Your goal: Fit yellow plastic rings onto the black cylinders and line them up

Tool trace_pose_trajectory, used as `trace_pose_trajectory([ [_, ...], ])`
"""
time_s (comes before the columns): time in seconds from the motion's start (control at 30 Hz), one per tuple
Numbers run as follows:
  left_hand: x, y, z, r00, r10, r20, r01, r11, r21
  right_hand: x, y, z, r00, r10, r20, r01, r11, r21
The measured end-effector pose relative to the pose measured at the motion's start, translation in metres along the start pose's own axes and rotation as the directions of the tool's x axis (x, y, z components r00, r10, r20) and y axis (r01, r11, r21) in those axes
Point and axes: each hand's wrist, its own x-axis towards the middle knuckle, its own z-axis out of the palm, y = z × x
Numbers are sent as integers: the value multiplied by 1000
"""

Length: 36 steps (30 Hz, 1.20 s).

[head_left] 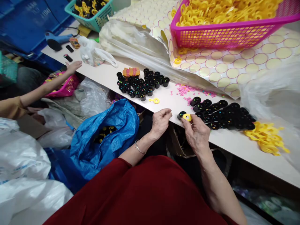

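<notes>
My right hand [197, 132] pinches a yellow ring piece [187, 117] between thumb and fingers. Right behind that piece is a small black cup [181, 115] with coloured bits inside; whether they touch I cannot tell. Over the table's front edge, my left hand [161, 122] is closed, its fingertips pressed together; anything in them is hidden. Beyond it lies a loose yellow ring with a tab [155, 100]. A group of black cups [142, 83] holding small coloured bits stands further left. More black cups [225, 114] are clustered beside my right hand, with a yellow ring pile [267, 137] past them.
Pink beads [185, 89] are scattered mid-table. A pink basket [215, 34] of yellow rings stands at the back on circle-patterned sheets [211, 67]. At left are another person's hand [74, 66], a blue heat gun [57, 40] and an open blue bag [105, 134] below table level.
</notes>
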Motion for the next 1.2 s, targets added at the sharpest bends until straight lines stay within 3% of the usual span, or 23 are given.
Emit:
trace_pose_trajectory([
  [0.23,11,-3,3,968,196,158,-221,963,156,9,-4,6,997,9,83,3,991,-132],
  [0.4,24,1,16,937,197,289,-268,935,234,16,-7,7,993,7,119,6,994,-106],
  [0.6,25,2,21,932,110,345,-205,946,252,15,-2,11,985,105,133,-127,978,166],
  [0.77,25,2,20,926,121,359,-204,957,204,8,0,18,943,280,178,-331,840,430],
  [0.9,26,1,20,920,133,370,-215,958,190,0,-4,26,913,353,205,-408,775,483],
  [1.1,26,3,19,906,168,390,-266,940,213,-5,-5,28,946,314,76,-314,839,445],
  [1.2,28,1,19,907,166,386,-254,949,187,-4,-8,26,899,396,185,-427,703,569],
])
